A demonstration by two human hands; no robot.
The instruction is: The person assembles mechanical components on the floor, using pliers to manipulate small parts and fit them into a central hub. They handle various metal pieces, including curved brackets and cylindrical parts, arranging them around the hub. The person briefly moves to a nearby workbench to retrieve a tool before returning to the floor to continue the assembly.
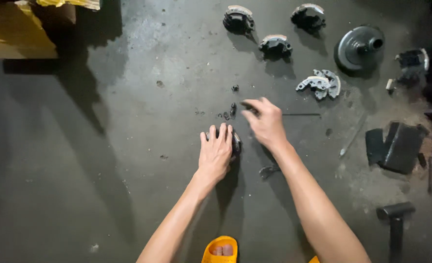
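Sandal (220, 249), orange, is showing at the bottom edge, nearest the camera. Left hand (215, 152) is pressing flat on a dark round part (236, 142) on the concrete floor (104, 185), fingers spread over its top. Right hand (266, 122) is hovering just beyond, fingers pinching together, though whether anything is held I cannot tell. It looks like a small-fastener step; the next move is calling for a fine grip among the loose small bits (231, 109). Hammer (395, 219) is lying right, dark blocks (396, 146) beyond it. Farther off, shoe assemblies (274, 46) and a bell-shaped drum (359, 47) are sitting well apart, blocking nothing.
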